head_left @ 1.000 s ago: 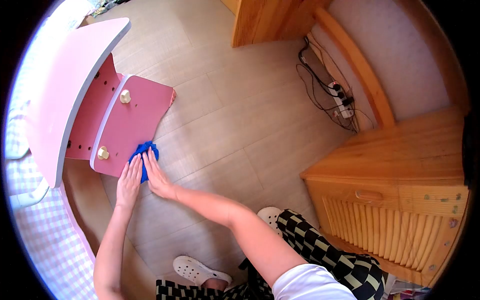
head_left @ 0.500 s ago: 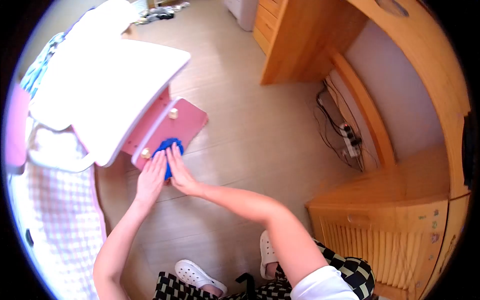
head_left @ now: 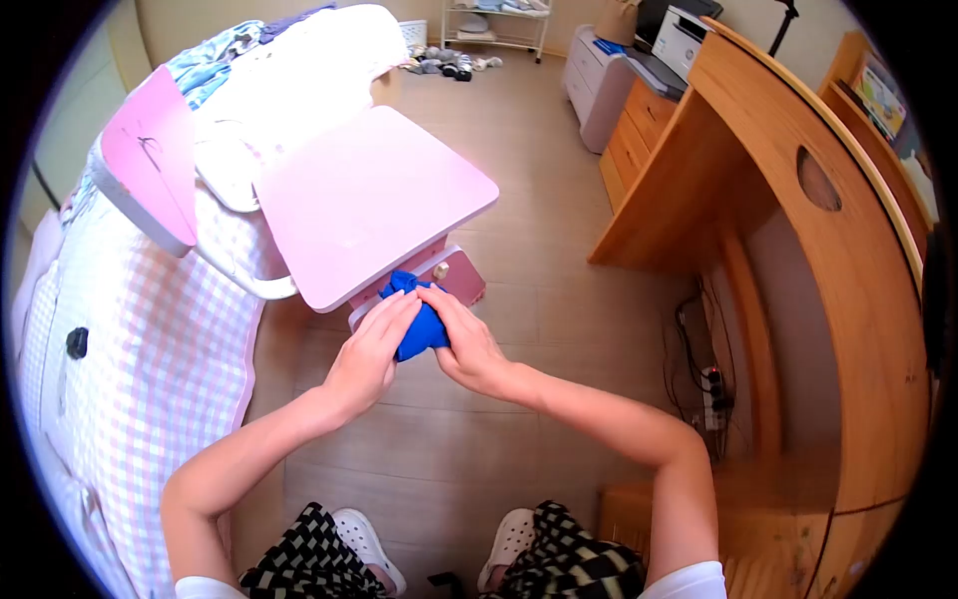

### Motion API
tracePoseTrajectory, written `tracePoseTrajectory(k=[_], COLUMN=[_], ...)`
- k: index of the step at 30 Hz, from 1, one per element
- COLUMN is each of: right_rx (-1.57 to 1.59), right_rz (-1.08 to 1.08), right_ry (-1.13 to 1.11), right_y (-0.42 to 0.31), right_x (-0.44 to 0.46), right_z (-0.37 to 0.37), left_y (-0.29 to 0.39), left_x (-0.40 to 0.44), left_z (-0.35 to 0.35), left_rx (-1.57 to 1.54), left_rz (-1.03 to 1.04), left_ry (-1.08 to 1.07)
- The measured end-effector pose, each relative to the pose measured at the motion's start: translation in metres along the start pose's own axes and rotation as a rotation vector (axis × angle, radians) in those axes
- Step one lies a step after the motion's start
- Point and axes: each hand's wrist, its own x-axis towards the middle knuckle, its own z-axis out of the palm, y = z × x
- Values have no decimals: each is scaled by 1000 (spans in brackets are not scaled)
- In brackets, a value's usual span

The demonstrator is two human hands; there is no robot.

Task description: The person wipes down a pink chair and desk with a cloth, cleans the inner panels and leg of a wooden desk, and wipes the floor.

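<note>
A bunched blue cloth point(head_left: 424, 334) is held between my two hands, in front of the pink chair seat point(head_left: 379, 205). My left hand point(head_left: 367, 351) presses on the cloth from the left, fingers together and pointing forward. On the other side, my right hand point(head_left: 467, 344) grips it with curved fingers. The hands meet near the fingertips. Beyond and below them is the chair's lower pink board point(head_left: 464, 277), partly hidden by the hands and cloth. A cream knob point(head_left: 440, 270) shows on that board.
Left of the chair is a bed with a checked cover point(head_left: 180, 339), with a small black object point(head_left: 77, 342) on it. A wooden desk point(head_left: 778, 130) stands at right, with cables and a power strip point(head_left: 713, 397) beneath. Socks point(head_left: 449, 65) lie on the far floor.
My hands have come up from the lower board with the cloth, which is now bunched between them. The view has tilted up, showing more of the chair, bed and desk.
</note>
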Motion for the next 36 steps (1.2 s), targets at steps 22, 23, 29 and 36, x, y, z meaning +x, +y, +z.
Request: tracePoseTrajectory(k=[22, 23, 29, 36], right_rx=[-561, -575, -587, -628], right_rz=[-599, -630, -623, -344], right_ry=[7, 33, 99, 103], right_y=[22, 27, 47, 101], right_x=[103, 103, 102, 126], right_z=[2, 4, -10, -59], left_y=[-81, -90, -113, -126], left_x=[18, 18, 45, 142], left_z=[-51, -48, -28, 19], left_rx=[499, 474, 404, 395], left_rz=[219, 243, 511, 442], left_ry=[-3, 2, 94, 159])
